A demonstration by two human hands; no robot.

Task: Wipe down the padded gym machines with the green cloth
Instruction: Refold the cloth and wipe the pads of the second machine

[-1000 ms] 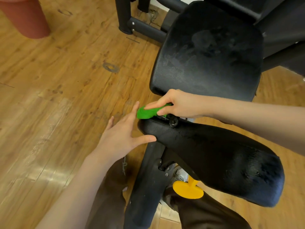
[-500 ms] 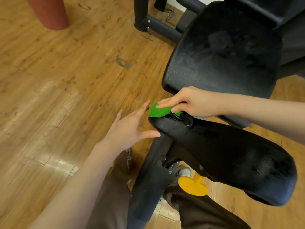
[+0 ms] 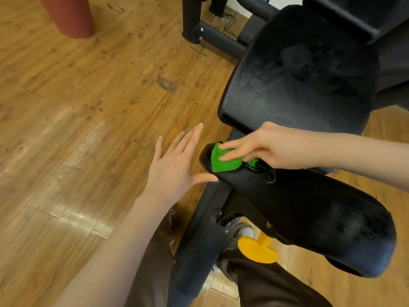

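Observation:
The green cloth (image 3: 224,161) lies bunched on the narrow left tip of a long black padded seat (image 3: 309,209). My right hand (image 3: 259,149) presses it down with straight fingers laid over the top. My left hand (image 3: 174,167) is spread flat just left of the seat's tip, its thumb touching the pad's edge. A second black pad (image 3: 298,74), dusty and smudged, rises behind the right hand. Part of the cloth is hidden under my fingers.
Black machine frame (image 3: 199,247) runs down under the seat, with a yellow adjustment knob (image 3: 257,249) beside it. My brown trouser legs stand at the bottom. A reddish bin (image 3: 68,16) stands on the wooden floor (image 3: 77,107) at the top left. More black frame bars (image 3: 212,38) cross the top.
My right hand has slid the cloth from the gap between the pads onto the tip of the lower seat, where more of it shows. The left hand stays beside the tip.

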